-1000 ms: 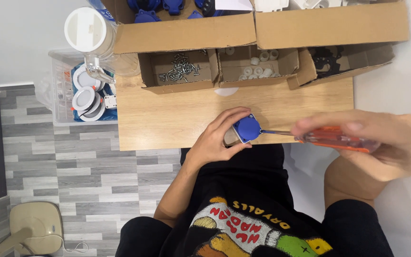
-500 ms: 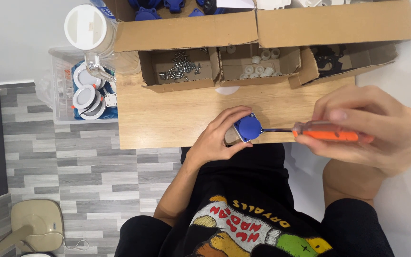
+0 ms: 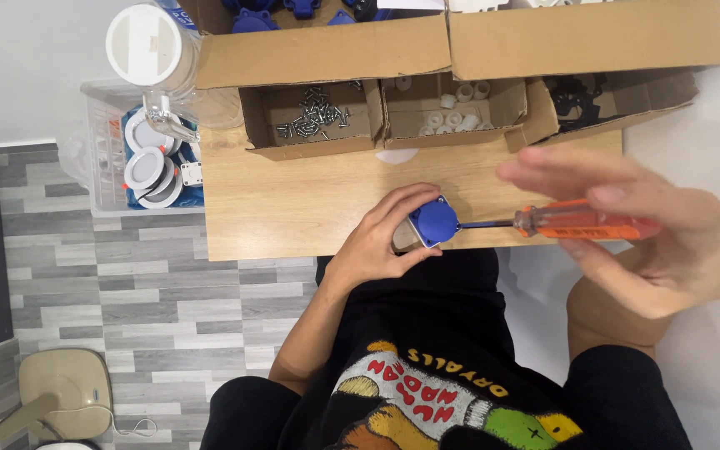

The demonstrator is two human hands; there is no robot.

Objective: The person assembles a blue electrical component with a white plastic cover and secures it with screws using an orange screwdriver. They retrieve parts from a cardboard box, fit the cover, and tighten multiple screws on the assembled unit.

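Wooden table (image 3: 293,204) under cardboard boxes: at its near edge my left hand (image 3: 381,237) wraps fingers around the blue cap (image 3: 437,220), while my right hand (image 3: 652,229) grips the orange screwdriver (image 3: 581,223); I'd keep the shaft square to it.

Bright, even light with soft shadows and no harsh glare keeps the bench (image 3: 293,208) sharp, while the right hand (image 3: 643,233) is motion-blurred.
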